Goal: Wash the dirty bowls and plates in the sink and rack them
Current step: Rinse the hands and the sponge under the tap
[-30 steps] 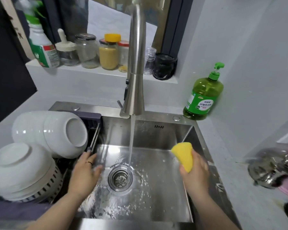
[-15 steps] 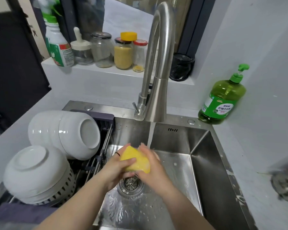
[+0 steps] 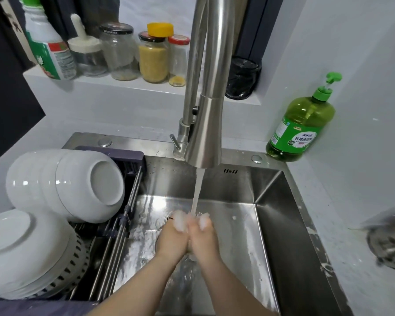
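**Now that the sponge is out of view: rinse-off?**

Where both hands were squeezing the yellow sponge a moment ago, the left hand [image 3: 172,238] and right hand [image 3: 204,238] are now pressed together under the water [image 3: 197,190], all foamy, with no sponge showing. Can't tell if they're clenched round it or loose. Bowls [image 3: 66,183] are stacked on the rack [image 3: 114,249] at the left and none are in the sink [image 3: 271,224], so washing's probably done. Rack bars run just beside the left hand, the tap [image 3: 205,133] is overhead, and there's open basin to the right.
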`<action>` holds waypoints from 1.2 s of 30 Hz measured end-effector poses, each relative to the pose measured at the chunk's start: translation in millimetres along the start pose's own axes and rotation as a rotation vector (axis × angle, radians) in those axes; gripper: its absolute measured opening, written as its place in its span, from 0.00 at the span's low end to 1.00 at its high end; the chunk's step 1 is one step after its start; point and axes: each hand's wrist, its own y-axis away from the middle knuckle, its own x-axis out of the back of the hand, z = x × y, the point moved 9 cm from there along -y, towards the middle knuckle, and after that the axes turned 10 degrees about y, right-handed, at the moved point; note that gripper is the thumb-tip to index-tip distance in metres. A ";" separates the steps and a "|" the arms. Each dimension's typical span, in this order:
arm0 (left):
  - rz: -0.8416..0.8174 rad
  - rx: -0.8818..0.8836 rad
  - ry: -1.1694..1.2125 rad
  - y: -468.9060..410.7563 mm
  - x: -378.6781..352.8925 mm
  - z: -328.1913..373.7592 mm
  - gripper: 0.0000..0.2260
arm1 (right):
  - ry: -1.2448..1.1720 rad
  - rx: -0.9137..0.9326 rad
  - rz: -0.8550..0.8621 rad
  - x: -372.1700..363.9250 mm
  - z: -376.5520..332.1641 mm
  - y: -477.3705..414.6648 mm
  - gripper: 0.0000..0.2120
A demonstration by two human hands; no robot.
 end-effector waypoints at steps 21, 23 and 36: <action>0.052 0.012 0.197 -21.1 12.2 -5.6 0.15 | -0.146 -0.063 -0.084 -8.7 -10.7 -7.3 0.17; 0.068 -0.079 0.079 -20.9 11.1 1.6 0.13 | -0.106 -0.026 -0.017 -8.1 -15.8 -8.8 0.14; 0.099 0.155 0.269 -12.4 2.3 -9.4 0.17 | -0.146 -0.090 0.025 7.2 -19.0 -0.4 0.18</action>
